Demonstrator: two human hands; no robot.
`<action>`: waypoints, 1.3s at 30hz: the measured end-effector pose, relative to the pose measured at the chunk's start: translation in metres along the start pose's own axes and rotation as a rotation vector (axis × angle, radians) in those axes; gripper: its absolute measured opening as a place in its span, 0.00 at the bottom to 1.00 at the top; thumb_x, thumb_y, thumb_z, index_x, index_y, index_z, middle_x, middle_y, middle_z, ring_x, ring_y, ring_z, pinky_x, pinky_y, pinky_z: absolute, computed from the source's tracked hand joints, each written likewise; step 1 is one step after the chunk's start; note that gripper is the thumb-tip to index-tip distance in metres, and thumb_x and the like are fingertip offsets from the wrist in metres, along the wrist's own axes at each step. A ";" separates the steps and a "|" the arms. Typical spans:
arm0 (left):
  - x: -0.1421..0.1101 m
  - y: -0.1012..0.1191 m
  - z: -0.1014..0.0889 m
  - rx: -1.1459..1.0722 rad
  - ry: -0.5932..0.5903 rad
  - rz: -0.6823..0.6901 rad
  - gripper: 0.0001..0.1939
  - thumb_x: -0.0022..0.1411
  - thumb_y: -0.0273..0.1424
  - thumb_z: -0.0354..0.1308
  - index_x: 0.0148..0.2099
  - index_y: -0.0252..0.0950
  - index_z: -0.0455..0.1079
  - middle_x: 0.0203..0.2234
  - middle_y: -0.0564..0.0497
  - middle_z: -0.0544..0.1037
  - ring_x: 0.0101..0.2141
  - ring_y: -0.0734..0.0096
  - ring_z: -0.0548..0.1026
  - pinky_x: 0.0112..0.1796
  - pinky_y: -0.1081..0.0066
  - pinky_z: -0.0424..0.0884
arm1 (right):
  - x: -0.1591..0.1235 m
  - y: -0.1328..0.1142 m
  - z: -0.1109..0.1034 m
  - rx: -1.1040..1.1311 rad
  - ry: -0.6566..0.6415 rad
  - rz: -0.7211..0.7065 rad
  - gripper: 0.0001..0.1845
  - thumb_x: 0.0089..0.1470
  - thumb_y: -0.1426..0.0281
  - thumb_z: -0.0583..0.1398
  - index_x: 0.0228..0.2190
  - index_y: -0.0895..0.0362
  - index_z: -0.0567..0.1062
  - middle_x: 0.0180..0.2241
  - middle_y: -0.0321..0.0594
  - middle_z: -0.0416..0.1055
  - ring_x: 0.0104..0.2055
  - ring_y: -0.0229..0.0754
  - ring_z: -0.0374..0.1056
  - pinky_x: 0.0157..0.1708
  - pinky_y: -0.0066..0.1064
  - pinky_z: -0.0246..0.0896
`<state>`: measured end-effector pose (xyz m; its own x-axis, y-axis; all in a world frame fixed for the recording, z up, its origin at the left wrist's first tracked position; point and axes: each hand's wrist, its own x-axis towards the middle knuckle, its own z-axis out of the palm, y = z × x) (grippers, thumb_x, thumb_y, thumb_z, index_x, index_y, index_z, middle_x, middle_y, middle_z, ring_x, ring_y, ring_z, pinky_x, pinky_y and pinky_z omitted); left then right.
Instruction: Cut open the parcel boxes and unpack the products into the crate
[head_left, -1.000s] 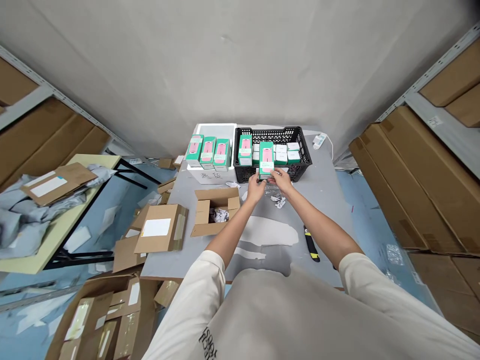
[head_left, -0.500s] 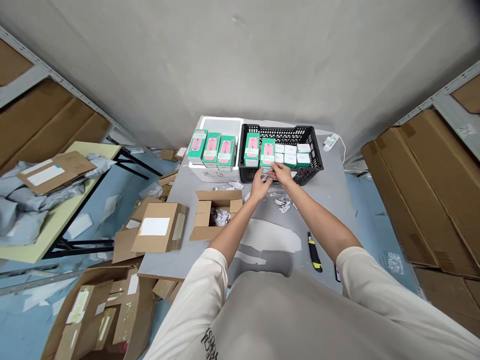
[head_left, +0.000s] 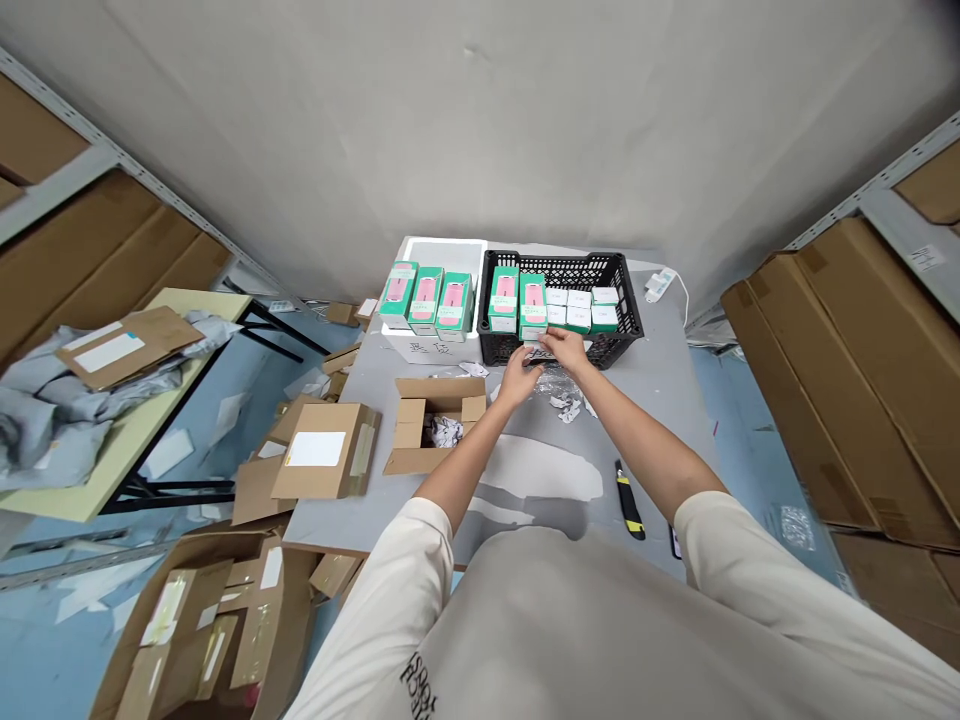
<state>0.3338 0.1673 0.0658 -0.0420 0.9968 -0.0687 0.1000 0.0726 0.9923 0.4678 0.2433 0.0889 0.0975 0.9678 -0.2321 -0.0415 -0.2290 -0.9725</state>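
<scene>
My left hand (head_left: 517, 380) and my right hand (head_left: 568, 352) meet at the front rim of a black plastic crate (head_left: 559, 262), pinching a small flat item (head_left: 541, 355) that looks wrapped in clear plastic. Its exact kind is hard to tell. Just behind my fingers, a green box with a pink panel (head_left: 532, 305) stands upright in the crate beside another like it (head_left: 503, 298). Several small white boxes (head_left: 577, 310) fill the crate's right side. Crumpled clear plastic (head_left: 559, 385) lies on the grey table (head_left: 660, 400) below my hands.
Three green boxes (head_left: 426, 300) stand on a white foam box (head_left: 431, 348) left of the crate. On the table are an open carton with crumpled paper (head_left: 435, 425) and a yellow-black utility knife (head_left: 630, 502). Cardboard cartons (head_left: 840, 380) line the right side.
The green box my hands held now stands in the crate, and my hands have dropped to its front rim around the small item. The view has shifted slightly.
</scene>
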 end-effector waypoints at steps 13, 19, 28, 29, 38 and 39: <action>-0.094 0.010 -0.031 0.129 0.105 0.014 0.22 0.61 0.28 0.62 0.58 0.37 0.73 0.59 0.40 0.73 0.55 0.56 0.76 0.57 0.57 0.70 | -0.111 0.038 -0.044 -0.262 -0.145 0.068 0.07 0.52 0.73 0.64 0.36 0.58 0.80 0.31 0.39 0.80 0.32 0.39 0.77 0.36 0.32 0.74; -0.160 -0.003 -0.066 0.279 0.170 -0.012 0.21 0.61 0.28 0.60 0.57 0.38 0.73 0.58 0.42 0.73 0.56 0.56 0.75 0.58 0.57 0.70 | -0.154 0.061 -0.048 -0.314 -0.307 0.077 0.07 0.50 0.73 0.65 0.35 0.57 0.81 0.29 0.38 0.79 0.30 0.37 0.75 0.30 0.26 0.70; -0.238 -0.006 -0.120 0.517 0.306 -0.075 0.22 0.61 0.27 0.56 0.58 0.40 0.72 0.59 0.43 0.73 0.60 0.55 0.70 0.62 0.56 0.63 | -0.212 0.088 -0.018 -0.360 -0.454 -0.058 0.11 0.44 0.75 0.65 0.34 0.57 0.82 0.33 0.39 0.81 0.34 0.40 0.75 0.43 0.36 0.74; -0.242 -0.005 -0.126 0.561 0.341 -0.091 0.22 0.61 0.26 0.57 0.58 0.41 0.72 0.59 0.43 0.73 0.62 0.54 0.68 0.63 0.54 0.60 | -0.217 0.089 -0.014 -0.360 -0.464 -0.092 0.12 0.44 0.75 0.66 0.34 0.57 0.82 0.35 0.40 0.81 0.35 0.41 0.75 0.44 0.37 0.74; -0.248 -0.002 -0.200 0.623 0.321 -0.181 0.29 0.55 0.20 0.56 0.59 0.44 0.71 0.62 0.44 0.72 0.65 0.49 0.64 0.66 0.47 0.51 | -0.248 0.104 0.034 -0.543 -0.531 -0.258 0.30 0.38 0.81 0.66 0.46 0.54 0.82 0.54 0.45 0.77 0.49 0.48 0.75 0.49 0.38 0.71; -0.246 -0.003 -0.209 0.627 0.309 -0.175 0.29 0.55 0.20 0.56 0.59 0.44 0.70 0.62 0.44 0.72 0.66 0.49 0.63 0.66 0.47 0.50 | -0.250 0.108 0.041 -0.551 -0.525 -0.263 0.30 0.38 0.81 0.65 0.47 0.53 0.82 0.55 0.45 0.76 0.50 0.48 0.75 0.49 0.38 0.71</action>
<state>0.1363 -0.0857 0.1008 -0.3796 0.9201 -0.0967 0.6144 0.3289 0.7172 0.3985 -0.0188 0.0429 -0.4504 0.8884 -0.0885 0.4276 0.1276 -0.8949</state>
